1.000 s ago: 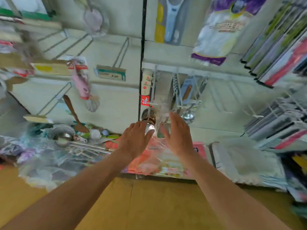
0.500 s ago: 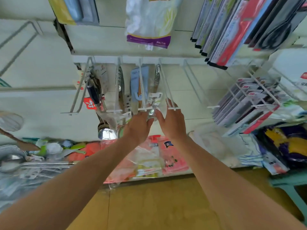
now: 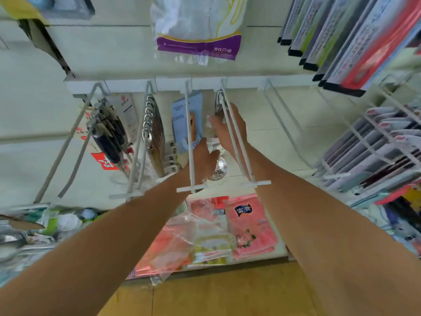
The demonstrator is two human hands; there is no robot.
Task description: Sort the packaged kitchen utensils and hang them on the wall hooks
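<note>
A steel ladle in a clear plastic sleeve (image 3: 218, 170) hangs between my two hands, under a long white wall hook (image 3: 237, 135). My left hand (image 3: 205, 156) holds the sleeve just above the shiny bowl. My right hand (image 3: 227, 128) reaches further in along the hook and grips the top of the package near the wall. Neighbouring hooks carry a blue carded utensil (image 3: 186, 119), a row of metal utensils with ring handles (image 3: 152, 131) and dark-handled tools (image 3: 109, 135).
An empty white hook (image 3: 284, 124) juts out to the right, then racks of flat packaged goods (image 3: 376, 147). A purple-edged bag (image 3: 198, 28) hangs above. Pink packets (image 3: 248, 226) and loose utensils (image 3: 25, 240) lie on the shelf below; its wooden edge (image 3: 205, 293) is nearest me.
Both hands have pushed the packaged ladle from the hook's tip further in toward the wall. The view has moved closer and tilted up.
</note>
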